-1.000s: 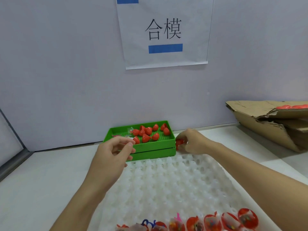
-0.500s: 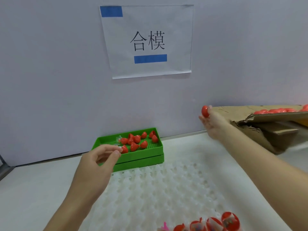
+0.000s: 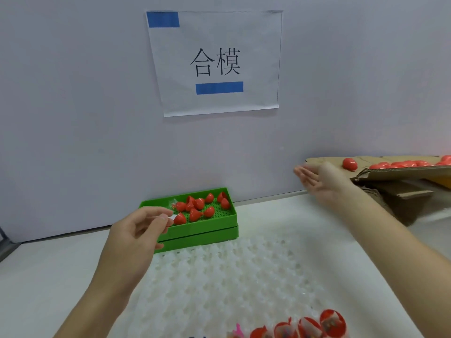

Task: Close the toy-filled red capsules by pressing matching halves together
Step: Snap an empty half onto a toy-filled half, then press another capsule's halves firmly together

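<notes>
red capsule halves (image 3: 195, 208): smooth plastic, showing a slight gloss.
green tray (image 3: 210, 230): matt plastic, its floor looking perforated in a fine grid.
white cell tray (image 3: 219, 276): thin, translucent moulded plastic, catching small highlights on its bumps.
filled capsules (image 3: 332, 323): glossy plastic, showing red and clear parts.
closed capsule (image 3: 349, 164): shiny red plastic, lying on the flap.
cardboard box (image 3: 400, 191): brown corrugated board, matt, looking creased and torn at the edges.
paper sign (image 3: 214, 62): matt white sheet, carrying blue tape strips.
wall (image 3: 73, 106): smooth, matt, pale.
counter (image 3: 48, 276): smooth, matt white.
</notes>
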Demonstrator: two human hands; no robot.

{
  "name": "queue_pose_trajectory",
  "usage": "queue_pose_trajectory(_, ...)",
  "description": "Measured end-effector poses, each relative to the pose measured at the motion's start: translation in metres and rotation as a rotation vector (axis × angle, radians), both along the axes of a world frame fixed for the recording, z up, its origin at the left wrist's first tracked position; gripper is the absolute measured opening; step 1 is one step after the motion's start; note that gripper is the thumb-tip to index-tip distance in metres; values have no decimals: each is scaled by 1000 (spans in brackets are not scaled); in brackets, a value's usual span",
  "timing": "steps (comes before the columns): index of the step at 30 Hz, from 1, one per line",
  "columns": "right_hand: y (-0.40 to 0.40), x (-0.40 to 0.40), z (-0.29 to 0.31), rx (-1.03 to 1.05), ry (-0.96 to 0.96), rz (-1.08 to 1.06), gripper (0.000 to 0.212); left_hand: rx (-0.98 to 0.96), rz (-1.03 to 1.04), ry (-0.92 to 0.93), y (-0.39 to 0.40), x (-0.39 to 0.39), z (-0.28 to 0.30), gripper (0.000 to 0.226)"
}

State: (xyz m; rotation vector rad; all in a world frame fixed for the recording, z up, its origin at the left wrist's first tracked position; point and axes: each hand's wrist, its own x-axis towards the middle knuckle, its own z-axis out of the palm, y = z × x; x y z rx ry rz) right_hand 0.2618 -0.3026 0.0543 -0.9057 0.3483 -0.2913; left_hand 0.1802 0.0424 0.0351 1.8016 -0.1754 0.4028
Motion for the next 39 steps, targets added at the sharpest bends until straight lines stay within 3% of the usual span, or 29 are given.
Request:
queue_pose_trajectory(6,33,-40,-66,-584,-2,230,14,140,-44,106,-5,-3,-6,20)
queue_pose_trajectory(8,38,-46,-90,-671,-5,175,15,232,-111,152,-5,-5,-6,18)
queue_pose_trajectory(11,34,-47,-106,-552,-84,30,18,361,-265,185,-4,-11,1,20)
queue_pose_trajectory(17,18,-39,-111,-250,-139,-8,19,639,-558,298,-3,-23,17,14)
queue_pose_trajectory(20,19,-37,-114,-279,-153,7,21,769,-578,370,2,-25,18,14)
queue_pose_trajectory(26,19,-33,-117,-365,-147,34,23,756,-513,390,17,-27,19,13)
queue_pose_trajectory(31,18,-33,-119,-412,-134,40,25,865,-531,459,32,-36,23,9)
queue_pose_trajectory(39,15,-34,-121,-545,-143,60,28,1124,-640,649,29,-41,19,33)
